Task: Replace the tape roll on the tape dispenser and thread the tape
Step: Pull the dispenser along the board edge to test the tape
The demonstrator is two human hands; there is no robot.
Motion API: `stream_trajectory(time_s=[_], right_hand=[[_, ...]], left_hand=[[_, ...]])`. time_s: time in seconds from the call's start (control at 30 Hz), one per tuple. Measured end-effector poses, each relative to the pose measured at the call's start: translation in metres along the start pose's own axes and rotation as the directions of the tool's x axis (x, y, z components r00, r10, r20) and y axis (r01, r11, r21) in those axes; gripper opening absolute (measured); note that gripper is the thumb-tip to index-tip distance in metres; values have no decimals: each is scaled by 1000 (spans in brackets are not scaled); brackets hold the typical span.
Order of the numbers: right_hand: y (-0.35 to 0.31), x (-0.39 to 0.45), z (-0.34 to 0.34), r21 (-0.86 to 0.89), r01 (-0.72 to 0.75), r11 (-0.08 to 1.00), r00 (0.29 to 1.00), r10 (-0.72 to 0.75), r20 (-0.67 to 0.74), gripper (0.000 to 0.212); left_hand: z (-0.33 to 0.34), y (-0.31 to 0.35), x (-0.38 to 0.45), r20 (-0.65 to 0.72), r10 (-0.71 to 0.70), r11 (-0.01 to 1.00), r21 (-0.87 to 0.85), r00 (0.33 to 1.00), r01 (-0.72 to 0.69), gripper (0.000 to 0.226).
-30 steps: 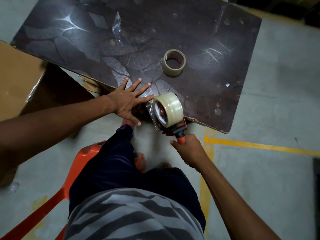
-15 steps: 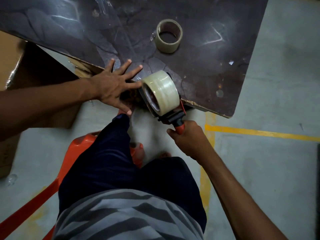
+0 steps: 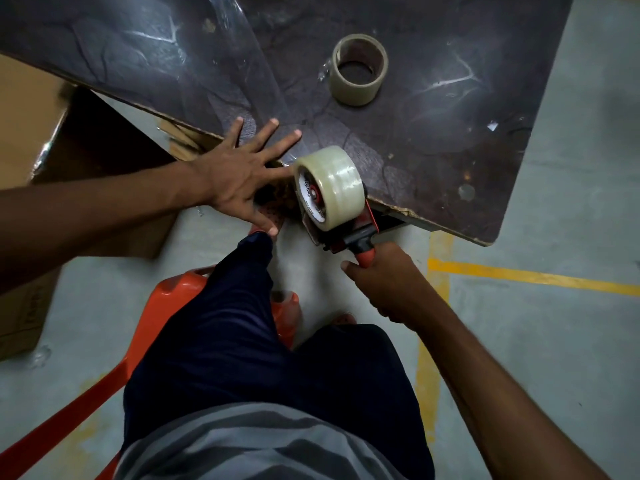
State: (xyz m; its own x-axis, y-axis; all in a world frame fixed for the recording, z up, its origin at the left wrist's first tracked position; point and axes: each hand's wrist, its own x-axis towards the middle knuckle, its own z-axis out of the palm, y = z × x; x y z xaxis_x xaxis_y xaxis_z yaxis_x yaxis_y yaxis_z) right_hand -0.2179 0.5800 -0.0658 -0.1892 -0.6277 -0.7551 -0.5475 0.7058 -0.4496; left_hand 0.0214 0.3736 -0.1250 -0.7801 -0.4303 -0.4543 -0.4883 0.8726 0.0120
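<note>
Red tape dispenser (image 3: 349, 237) handle hidden in right hand (image 3: 388, 282) – fingers clamped, left hand (image 3: 239, 178) splayed flat, blade unseen.

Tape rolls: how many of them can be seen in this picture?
2. A full clear tape roll sits mounted on the tape dispenser at the table's near edge. A nearly used-up roll lies flat farther back on the table. No others are visible.

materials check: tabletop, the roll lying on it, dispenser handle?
Tabletop: looks like a dark glossy laminate over fibreboard or particleboard; glare streaks, and the chipped near edge shows a tan core.
Loose roll: brown cardboard core with little tape left, matte inside.
Dispenser handle: probably moulded plastic, orange grip on a black neck; mostly hidden by the right hand, so uncertain.
</note>
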Motion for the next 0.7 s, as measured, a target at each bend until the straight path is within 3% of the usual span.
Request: stream_trajectory(time_s=[0.27,0.47,0.7], right_hand=[[-6,3,9,176,-99,979,995,96,26,36],[-14,2,6,132,-125,983,992,124,18,35],[-13,5,10,220,-146,964,989,139,48,30]], left_hand=[[4,4,-2,-31,-29,999,27,999,30,134],[5,3,-1,-45,-15,999,27,999,17,131],[2,4,-3,-16,-21,999,25,1000,21,137]])
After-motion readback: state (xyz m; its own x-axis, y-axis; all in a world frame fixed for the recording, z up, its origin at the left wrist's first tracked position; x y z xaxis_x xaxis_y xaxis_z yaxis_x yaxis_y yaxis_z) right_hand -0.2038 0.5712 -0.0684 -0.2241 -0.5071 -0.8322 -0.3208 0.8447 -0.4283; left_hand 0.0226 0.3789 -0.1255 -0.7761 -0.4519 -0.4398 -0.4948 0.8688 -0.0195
